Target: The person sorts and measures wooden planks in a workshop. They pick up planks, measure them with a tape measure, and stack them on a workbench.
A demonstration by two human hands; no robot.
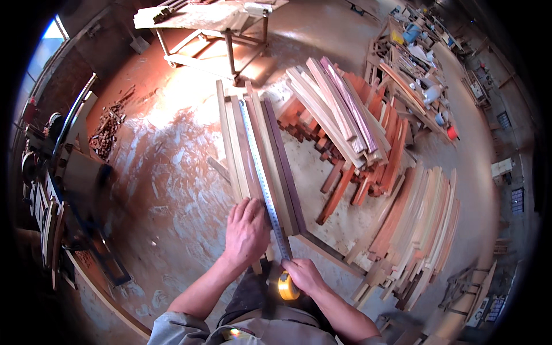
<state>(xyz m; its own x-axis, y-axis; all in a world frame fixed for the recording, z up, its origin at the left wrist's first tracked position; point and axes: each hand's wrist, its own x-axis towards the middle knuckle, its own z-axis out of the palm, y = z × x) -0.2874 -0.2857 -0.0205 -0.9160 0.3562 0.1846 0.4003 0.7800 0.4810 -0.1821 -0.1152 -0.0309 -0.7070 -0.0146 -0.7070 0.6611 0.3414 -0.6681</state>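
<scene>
A yellow tape measure (288, 287) is in my right hand (305, 275), with the fingers closed around it. Its blade (259, 167) is drawn out far along a group of long wooden strips (245, 150) lying side by side in front of me. My left hand (248, 231) rests on the near end of these strips, left of the blade, fingers bent and close together over the wood; the fingertips' grip is partly hidden. A darker, purplish strip (286, 167) lies along the group's right side.
A stack of reddish and pale lumber (345, 126) stands to the right, with more boards (414, 224) nearer me. A work table (207, 20) stands at the far side. Machinery (63, 155) is on the left, near wood scraps (106, 129). A cluttered bench (411, 75) is far right.
</scene>
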